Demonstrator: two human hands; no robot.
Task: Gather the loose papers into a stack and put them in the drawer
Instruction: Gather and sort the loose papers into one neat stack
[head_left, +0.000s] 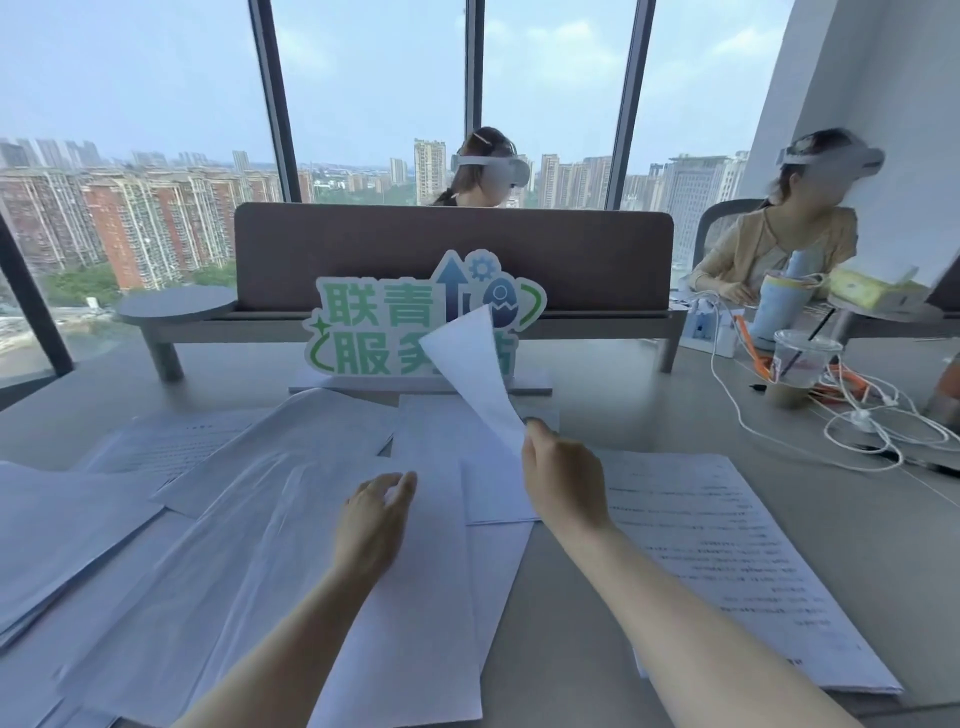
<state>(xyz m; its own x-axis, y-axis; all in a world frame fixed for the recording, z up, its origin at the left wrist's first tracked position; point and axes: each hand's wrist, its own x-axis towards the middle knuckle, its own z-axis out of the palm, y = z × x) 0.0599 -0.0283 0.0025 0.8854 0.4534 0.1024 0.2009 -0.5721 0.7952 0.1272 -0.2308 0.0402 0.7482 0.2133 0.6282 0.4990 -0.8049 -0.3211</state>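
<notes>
Gathering barely begun; no drawer in view.
Loose papers sprawl unstacked across the bench; left hand, fingers loosely spread, hovers over them, while right hand fingers pinch one lifted sheet.

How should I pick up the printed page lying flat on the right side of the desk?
Take the printed page by its near right corner, coming in from the right. It lies flat on the desk, and that edge is bare, so fingers can slide under it.
</notes>
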